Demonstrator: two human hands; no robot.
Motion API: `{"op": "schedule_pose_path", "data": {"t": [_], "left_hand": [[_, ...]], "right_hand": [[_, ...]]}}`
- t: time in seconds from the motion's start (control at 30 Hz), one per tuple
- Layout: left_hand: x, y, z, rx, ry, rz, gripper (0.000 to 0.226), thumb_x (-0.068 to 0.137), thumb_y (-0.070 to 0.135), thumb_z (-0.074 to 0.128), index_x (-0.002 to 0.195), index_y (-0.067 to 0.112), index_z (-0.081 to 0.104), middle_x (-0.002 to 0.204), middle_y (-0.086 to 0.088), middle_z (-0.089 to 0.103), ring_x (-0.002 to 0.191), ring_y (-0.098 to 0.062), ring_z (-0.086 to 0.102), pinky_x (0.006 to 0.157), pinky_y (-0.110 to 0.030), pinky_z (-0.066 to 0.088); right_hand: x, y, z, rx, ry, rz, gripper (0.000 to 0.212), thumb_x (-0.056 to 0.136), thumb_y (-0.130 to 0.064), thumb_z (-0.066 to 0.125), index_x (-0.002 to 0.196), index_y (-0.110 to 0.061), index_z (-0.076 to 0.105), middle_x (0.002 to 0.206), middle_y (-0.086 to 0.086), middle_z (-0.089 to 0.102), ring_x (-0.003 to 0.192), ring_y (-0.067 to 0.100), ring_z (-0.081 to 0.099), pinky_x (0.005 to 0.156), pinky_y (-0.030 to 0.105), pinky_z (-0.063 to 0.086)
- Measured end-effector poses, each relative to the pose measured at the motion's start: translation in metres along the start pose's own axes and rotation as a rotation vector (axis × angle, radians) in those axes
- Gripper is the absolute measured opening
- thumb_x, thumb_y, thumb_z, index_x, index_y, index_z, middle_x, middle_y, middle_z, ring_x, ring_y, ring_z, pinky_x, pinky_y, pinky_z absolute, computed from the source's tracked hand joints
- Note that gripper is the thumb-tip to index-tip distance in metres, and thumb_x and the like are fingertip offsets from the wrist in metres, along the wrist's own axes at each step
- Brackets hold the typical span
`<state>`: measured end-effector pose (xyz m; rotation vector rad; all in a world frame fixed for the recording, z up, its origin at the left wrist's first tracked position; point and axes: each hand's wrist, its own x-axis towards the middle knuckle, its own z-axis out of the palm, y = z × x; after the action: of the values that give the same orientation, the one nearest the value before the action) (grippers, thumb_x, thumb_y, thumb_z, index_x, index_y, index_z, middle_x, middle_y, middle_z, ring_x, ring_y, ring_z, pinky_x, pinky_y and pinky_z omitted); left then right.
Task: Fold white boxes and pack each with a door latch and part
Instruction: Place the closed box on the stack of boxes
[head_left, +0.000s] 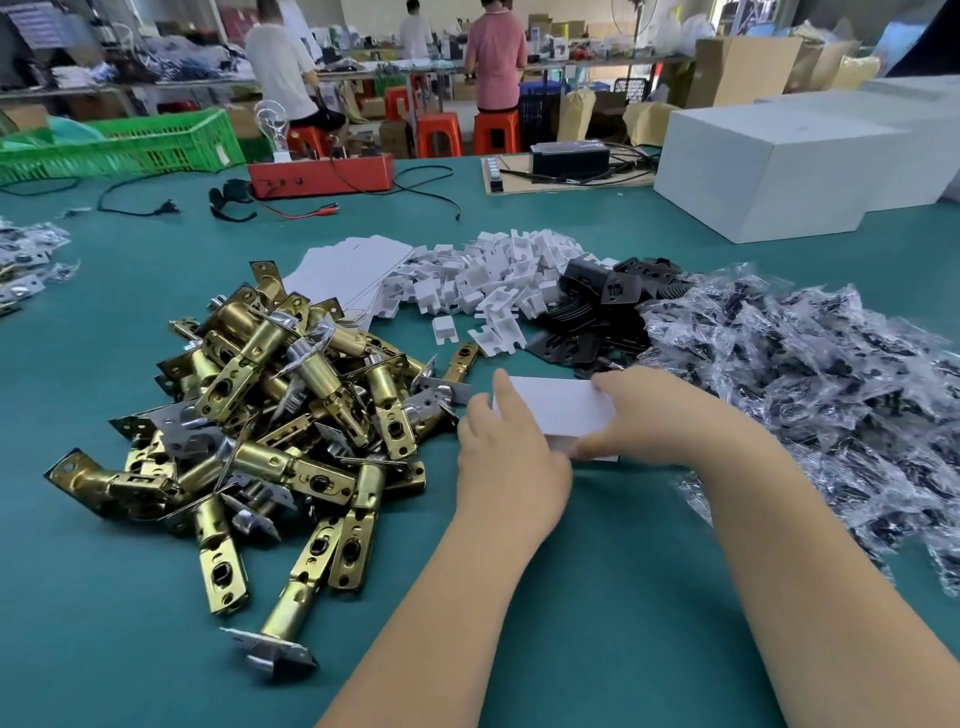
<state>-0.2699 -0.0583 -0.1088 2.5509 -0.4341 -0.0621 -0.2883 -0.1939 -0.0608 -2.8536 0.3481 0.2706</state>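
A small white box lies on the green table just in front of me, held between both hands. My left hand grips its left end with the thumb up along the edge. My right hand grips the right end, fingers curled over the top and the near side. A big heap of brass door latches lies to the left. Flat white box blanks are stacked behind it, and small white folded inserts are piled further back.
Black metal plates lie behind the box. Clear bags of black parts spread over the right side. Large white cartons stand at the back right, a red tester box and cables at the back. People sit beyond the table.
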Motion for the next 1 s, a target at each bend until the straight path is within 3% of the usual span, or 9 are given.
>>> {"op": "schedule_pose_path", "data": {"t": [0.1, 0.17, 0.3, 0.4, 0.6, 0.73, 0.8, 0.9, 1.0], "left_hand": [[0.008, -0.003, 0.001, 0.106, 0.078, 0.083, 0.05, 0.096, 0.023, 0.051, 0.141, 0.013, 0.034, 0.143, -0.011, 0.03, 0.13, -0.029, 0.029, 0.104, -0.032, 0.028], [0.016, -0.007, 0.003, 0.16, 0.118, 0.138, 0.036, 0.096, 0.019, 0.048, 0.131, 0.011, 0.044, 0.142, -0.011, 0.033, 0.13, -0.028, 0.029, 0.103, -0.03, 0.025], [0.026, -0.013, 0.009, 0.195, 0.176, 0.256, 0.03, 0.096, 0.014, 0.043, 0.126, 0.013, 0.051, 0.141, -0.004, 0.041, 0.129, -0.023, 0.032, 0.103, -0.025, 0.022], [0.028, -0.015, 0.009, 0.17, 0.238, 0.247, 0.033, 0.096, 0.01, 0.042, 0.125, 0.011, 0.057, 0.14, -0.001, 0.047, 0.129, -0.021, 0.034, 0.102, -0.021, 0.021], [0.03, -0.015, 0.007, 0.227, 0.191, 0.221, 0.04, 0.097, 0.011, 0.039, 0.137, 0.007, 0.044, 0.144, -0.007, 0.043, 0.132, -0.024, 0.032, 0.108, -0.026, 0.018], [0.028, -0.011, 0.009, 0.366, 0.012, 0.173, 0.063, 0.101, 0.024, 0.035, 0.153, 0.002, 0.006, 0.162, -0.016, 0.001, 0.149, -0.031, -0.003, 0.119, -0.044, -0.007], [0.026, -0.01, 0.01, 0.345, -0.015, 0.168, 0.067, 0.103, 0.032, 0.033, 0.153, 0.002, 0.001, 0.162, -0.017, -0.008, 0.149, -0.032, -0.013, 0.118, -0.045, -0.012], [0.024, -0.007, 0.008, 0.266, 0.012, 0.24, 0.06, 0.103, 0.029, 0.034, 0.153, 0.005, 0.013, 0.162, -0.016, 0.004, 0.15, -0.031, -0.005, 0.12, -0.041, -0.006], [0.024, -0.006, 0.008, 0.278, 0.019, 0.308, 0.057, 0.101, 0.025, 0.035, 0.152, 0.008, 0.018, 0.16, -0.011, 0.016, 0.149, -0.027, 0.006, 0.12, -0.037, 0.0]], "right_hand": [[0.002, -0.005, 0.005, -0.08, 0.07, -0.021, 0.053, 0.081, -0.045, 0.067, 0.123, -0.014, 0.056, 0.118, 0.008, 0.058, 0.102, 0.025, 0.053, 0.076, 0.032, 0.045], [0.006, -0.008, 0.009, -0.096, 0.119, -0.014, 0.054, 0.085, -0.044, 0.064, 0.13, -0.017, 0.054, 0.124, 0.011, 0.055, 0.112, 0.027, 0.053, 0.083, 0.032, 0.043], [0.016, -0.01, 0.018, -0.139, 0.196, 0.01, 0.05, 0.087, -0.048, 0.06, 0.124, -0.015, 0.059, 0.119, 0.009, 0.06, 0.111, 0.026, 0.053, 0.075, 0.03, 0.037], [0.023, -0.011, 0.026, -0.068, 0.245, 0.013, 0.044, 0.09, -0.039, 0.059, 0.128, -0.017, 0.056, 0.129, 0.009, 0.054, 0.116, 0.028, 0.052, 0.087, 0.034, 0.042], [0.038, -0.008, 0.041, 0.104, 0.341, -0.08, 0.042, 0.094, -0.024, 0.055, 0.136, -0.023, 0.052, 0.141, 0.005, 0.045, 0.122, 0.031, 0.046, 0.094, 0.035, 0.039], [0.045, -0.008, 0.046, 0.093, 0.37, -0.067, 0.039, 0.094, -0.022, 0.053, 0.133, -0.023, 0.053, 0.133, 0.006, 0.048, 0.113, 0.035, 0.048, 0.088, 0.038, 0.044], [0.047, -0.008, 0.048, 0.08, 0.381, -0.065, 0.037, 0.093, -0.022, 0.052, 0.131, -0.022, 0.054, 0.129, 0.006, 0.049, 0.11, 0.035, 0.049, 0.084, 0.038, 0.044], [0.05, -0.007, 0.049, 0.065, 0.394, -0.072, 0.038, 0.093, -0.019, 0.048, 0.131, -0.021, 0.053, 0.13, 0.008, 0.049, 0.107, 0.037, 0.051, 0.079, 0.037, 0.042], [0.051, -0.005, 0.051, 0.075, 0.392, -0.071, 0.044, 0.094, -0.019, 0.045, 0.137, -0.023, 0.049, 0.14, 0.006, 0.044, 0.108, 0.037, 0.05, 0.085, 0.039, 0.044]]}}
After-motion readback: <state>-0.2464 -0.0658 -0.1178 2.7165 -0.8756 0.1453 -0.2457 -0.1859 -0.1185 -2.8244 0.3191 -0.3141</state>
